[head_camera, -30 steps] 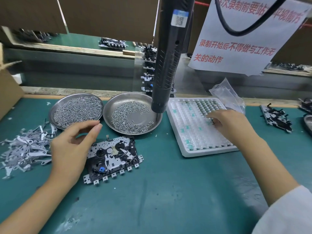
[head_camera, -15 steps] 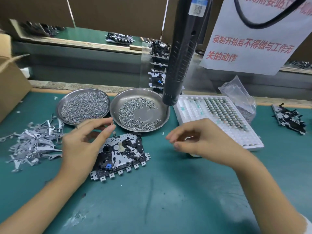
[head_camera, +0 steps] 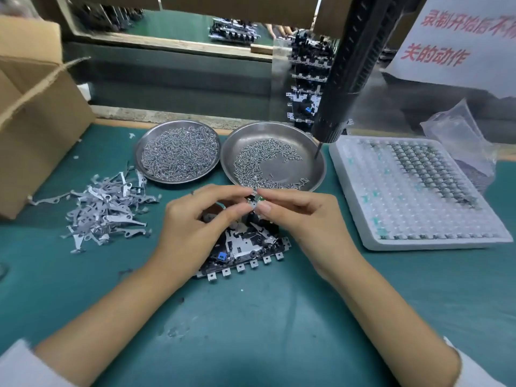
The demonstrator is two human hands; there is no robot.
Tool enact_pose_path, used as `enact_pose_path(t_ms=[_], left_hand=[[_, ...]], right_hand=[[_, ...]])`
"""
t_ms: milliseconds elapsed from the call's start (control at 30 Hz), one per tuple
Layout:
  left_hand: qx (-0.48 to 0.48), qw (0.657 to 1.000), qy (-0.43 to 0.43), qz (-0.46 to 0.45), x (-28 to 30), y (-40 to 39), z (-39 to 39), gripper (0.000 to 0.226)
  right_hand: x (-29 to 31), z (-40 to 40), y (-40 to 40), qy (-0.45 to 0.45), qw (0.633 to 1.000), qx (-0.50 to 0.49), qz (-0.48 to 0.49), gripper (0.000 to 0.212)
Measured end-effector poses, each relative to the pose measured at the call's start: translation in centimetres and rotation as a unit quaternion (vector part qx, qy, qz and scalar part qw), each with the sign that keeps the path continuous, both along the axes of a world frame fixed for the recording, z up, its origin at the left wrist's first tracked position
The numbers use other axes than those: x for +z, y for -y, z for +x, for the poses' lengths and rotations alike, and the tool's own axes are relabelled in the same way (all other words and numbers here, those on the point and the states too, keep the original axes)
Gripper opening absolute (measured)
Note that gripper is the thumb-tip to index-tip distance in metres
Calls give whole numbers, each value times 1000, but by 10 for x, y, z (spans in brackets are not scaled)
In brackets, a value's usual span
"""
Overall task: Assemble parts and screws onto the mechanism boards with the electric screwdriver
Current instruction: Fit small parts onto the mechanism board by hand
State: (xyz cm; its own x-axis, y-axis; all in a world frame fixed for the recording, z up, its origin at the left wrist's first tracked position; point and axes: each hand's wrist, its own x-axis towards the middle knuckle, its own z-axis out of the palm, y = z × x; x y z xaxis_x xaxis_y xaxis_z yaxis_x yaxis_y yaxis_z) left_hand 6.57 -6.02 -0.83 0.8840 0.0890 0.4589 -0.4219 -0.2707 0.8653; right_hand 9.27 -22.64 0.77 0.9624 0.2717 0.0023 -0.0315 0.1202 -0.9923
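A small part (head_camera: 254, 201), metal with a green spot, is pinched between the fingertips of the left hand (head_camera: 195, 227) and the right hand (head_camera: 296, 219). The part is held just above the board (head_camera: 245, 247), which lies flat on the green mat (head_camera: 251, 317) and is partly covered by both hands. The screwdriver (head_camera: 343, 79) hangs upright, its bit over the right dish (head_camera: 312, 160) of screws (head_camera: 257, 160). A fuller left dish (head_camera: 178, 152) stands beside it, rims nearly touching. A white tray (head_camera: 413, 208) of parts lies to the right. Loose metal levers (head_camera: 106, 210) are heaped to the left, near a carton (head_camera: 33, 115).
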Motion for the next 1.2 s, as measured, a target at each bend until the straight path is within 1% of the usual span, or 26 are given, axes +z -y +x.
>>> enact_pose_path(t_ms=[67, 167, 333, 467, 533, 633, 700, 800, 900, 1000, 1100, 1167, 1200], left_hand=[[-7, 1000, -15, -18, 0, 1, 0, 21], [-18, 999, -23, -22, 0, 1, 1, 19], [-31, 999, -27, -5, -1, -1, 2, 15], [-42, 999, -12, 10, 1, -1, 2, 16], [-44, 999, -4, 14, 2, -1, 2, 18], [-36, 998, 25, 33, 1, 0, 3, 22], [-28, 999, 34, 30, 0, -1, 3, 24], [-6, 998, 36, 56, 1, -5, 2, 24], [3, 998, 18, 66, 4, -8, 2, 28], [-18, 992, 20, 121, 10, -13, 0, 28], [-51, 984, -3, 171, 14, -18, -6, 32], [-64, 982, -19, 178, 13, -22, -13, 31], [-60, 984, -28, 168, 12, -23, -17, 27]], right_hand=[[-3, 1, 0, -5, 1000, 6, 5, 21], [-4, 1, 1, -8, 1000, 10, 8, 21], [-3, 0, 1, -1, 1000, 12, 16, 20], [-2, -2, -1, 25, 1000, 8, 3, 19], [-2, -4, -1, 57, 998, 0, -31, 21], [-2, -5, 0, 130, 985, -7, -112, 22], [-4, -5, 1, 154, 978, -1, -142, 22], [-5, -5, 2, 176, 972, 2, -153, 22], [-6, -5, 1, 216, 962, 4, -166, 24], [-8, -6, 3, 263, 944, 10, -197, 21], [-11, -8, 6, 303, 925, 29, -228, 18], [-14, -9, 6, 336, 908, 48, -244, 17], [-15, -9, 7, 356, 898, 59, -252, 15]])
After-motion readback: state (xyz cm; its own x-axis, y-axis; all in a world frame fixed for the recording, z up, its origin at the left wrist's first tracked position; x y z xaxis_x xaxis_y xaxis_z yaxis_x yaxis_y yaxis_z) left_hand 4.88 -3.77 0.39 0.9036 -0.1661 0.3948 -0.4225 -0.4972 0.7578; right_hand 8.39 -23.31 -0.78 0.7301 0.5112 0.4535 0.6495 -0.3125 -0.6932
